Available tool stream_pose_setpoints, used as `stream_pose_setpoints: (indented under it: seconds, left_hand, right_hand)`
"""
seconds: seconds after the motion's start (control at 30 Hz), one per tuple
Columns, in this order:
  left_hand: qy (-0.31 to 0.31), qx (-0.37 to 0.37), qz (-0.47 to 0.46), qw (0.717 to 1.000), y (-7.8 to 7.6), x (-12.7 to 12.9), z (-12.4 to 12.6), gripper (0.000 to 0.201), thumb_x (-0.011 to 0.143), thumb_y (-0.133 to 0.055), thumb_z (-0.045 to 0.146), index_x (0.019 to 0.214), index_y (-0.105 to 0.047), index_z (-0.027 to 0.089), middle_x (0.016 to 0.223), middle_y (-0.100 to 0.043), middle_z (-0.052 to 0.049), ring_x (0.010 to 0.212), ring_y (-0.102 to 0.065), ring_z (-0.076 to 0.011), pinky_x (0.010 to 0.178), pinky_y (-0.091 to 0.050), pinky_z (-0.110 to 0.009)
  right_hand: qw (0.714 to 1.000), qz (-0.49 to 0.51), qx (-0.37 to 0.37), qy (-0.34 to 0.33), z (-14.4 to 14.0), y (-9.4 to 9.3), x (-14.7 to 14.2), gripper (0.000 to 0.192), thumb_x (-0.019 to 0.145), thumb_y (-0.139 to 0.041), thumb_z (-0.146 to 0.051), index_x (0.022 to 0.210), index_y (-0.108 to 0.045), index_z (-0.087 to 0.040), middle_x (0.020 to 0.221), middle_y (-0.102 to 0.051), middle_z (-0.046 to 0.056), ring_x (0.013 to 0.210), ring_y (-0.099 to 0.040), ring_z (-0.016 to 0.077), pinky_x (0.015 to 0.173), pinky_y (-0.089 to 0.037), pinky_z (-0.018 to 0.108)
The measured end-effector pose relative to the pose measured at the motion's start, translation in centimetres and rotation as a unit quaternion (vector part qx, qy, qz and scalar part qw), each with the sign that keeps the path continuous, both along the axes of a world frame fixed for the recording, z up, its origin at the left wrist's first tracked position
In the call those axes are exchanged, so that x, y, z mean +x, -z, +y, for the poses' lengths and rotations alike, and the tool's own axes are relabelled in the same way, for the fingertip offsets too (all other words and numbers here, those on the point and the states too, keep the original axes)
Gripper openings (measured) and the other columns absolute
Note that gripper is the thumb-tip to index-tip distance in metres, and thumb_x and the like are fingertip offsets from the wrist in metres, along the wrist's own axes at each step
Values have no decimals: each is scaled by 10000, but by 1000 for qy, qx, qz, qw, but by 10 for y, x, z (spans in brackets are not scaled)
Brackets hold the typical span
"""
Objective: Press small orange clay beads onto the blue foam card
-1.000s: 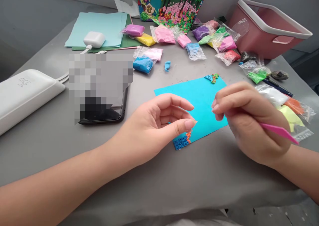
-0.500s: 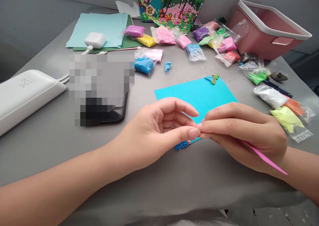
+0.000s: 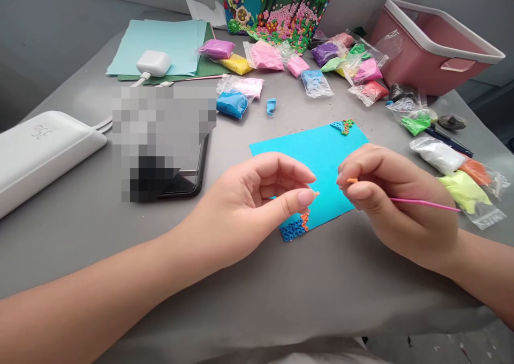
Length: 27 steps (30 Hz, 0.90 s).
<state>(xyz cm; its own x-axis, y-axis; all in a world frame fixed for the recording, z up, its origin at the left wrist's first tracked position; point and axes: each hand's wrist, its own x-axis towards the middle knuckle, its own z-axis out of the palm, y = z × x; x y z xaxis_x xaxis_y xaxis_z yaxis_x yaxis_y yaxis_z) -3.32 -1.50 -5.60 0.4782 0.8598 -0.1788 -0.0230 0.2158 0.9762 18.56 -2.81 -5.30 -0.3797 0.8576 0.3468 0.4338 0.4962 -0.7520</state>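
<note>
Over the turquoise sheet (image 3: pixel 321 160), the left hand (image 3: pixel 257 203) pinches an orange clay bit (image 3: pixel 316 194); the right hand (image 3: pixel 395 203) grips a pink tool (image 3: pixel 425 204) tipped with orange clay.

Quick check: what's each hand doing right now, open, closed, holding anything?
Left hand: pinched shut on a tiny orange bit over the blue sheet.
Right hand: shut on a pink tool and an orange piece.

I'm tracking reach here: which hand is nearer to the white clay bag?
Right. The right hand is just left of the white clay bag, a short gap apart. The left hand sits farther left, beyond the blue sheet.
</note>
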Motion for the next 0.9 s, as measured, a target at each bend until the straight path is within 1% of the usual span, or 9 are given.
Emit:
stream_pose_setpoints:
  seconds: [0.07,0.17,0.33,0.47,0.6,0.67,0.73,0.83,0.9]
  left_hand:
    - [-2,1,8,1000,0,-1,0,161,814,-809,264,904,-686,214,891,-727,21,772,-717,-128,711,-617,-217]
    - [-7,-4,10,1000,-1,-2,0,171,793,-818,207,906,-691,220,889,-729,31,783,-713,-121,716,-606,-198]
    - [-30,12,19,999,2,-2,0,169,787,-823,215,906,-702,222,868,-735,29,783,-709,-125,730,-597,-201]
    - [-30,12,11,999,2,-2,1,170,786,-827,220,903,-704,220,865,-737,30,784,-714,-126,732,-596,-200]
    - [-44,-6,8,999,0,-1,1,180,770,-838,185,888,-705,216,852,-723,46,774,-703,-104,726,-585,-165]
    - [-46,-11,5,999,-1,-1,0,180,770,-836,172,886,-706,217,849,-720,54,772,-698,-93,724,-575,-147]
    - [-42,-8,5,999,-1,-1,0,180,771,-836,175,887,-705,218,845,-721,54,769,-695,-92,721,-570,-145]
    - [-42,1,21,999,-1,-2,0,174,778,-835,219,891,-703,216,864,-727,36,778,-697,-114,727,-578,-180]
    - [-46,6,32,998,-1,-2,0,173,785,-830,249,896,-701,217,884,-733,25,787,-699,-128,736,-582,-203]
  right_hand:
    - [999,-30,27,8,1,-2,-1,133,992,-588,-245,860,-592,-229,768,-611,9,669,-543,134,589,-450,285]
    - [997,-56,58,-1,1,-4,-2,138,989,-558,-164,888,-628,-228,777,-664,14,699,-598,136,624,-479,278]
    - [991,-99,68,-55,2,-5,1,146,956,-650,-223,813,-679,-221,700,-705,-3,607,-616,120,571,-492,257]
    - [986,-112,99,-68,3,-2,1,113,960,-624,-150,932,-712,-215,792,-741,8,685,-665,112,624,-523,234]
    - [983,-125,99,-89,5,-2,2,91,930,-687,-184,841,-693,-200,701,-707,-8,608,-627,91,580,-507,210]
    - [982,-127,102,-95,5,-2,3,51,929,-684,-168,892,-703,-198,758,-729,9,653,-655,104,605,-528,216]
    - [981,-130,101,-106,5,-2,4,76,944,-655,-149,948,-712,-199,814,-753,27,689,-677,117,624,-539,227]
    - [978,-154,85,-111,5,1,5,91,949,-671,-227,871,-709,-200,709,-716,13,597,-618,116,556,-485,243]
    - [979,-158,87,-98,5,3,6,131,942,-685,-280,838,-696,-201,685,-689,9,597,-600,120,546,-463,254]
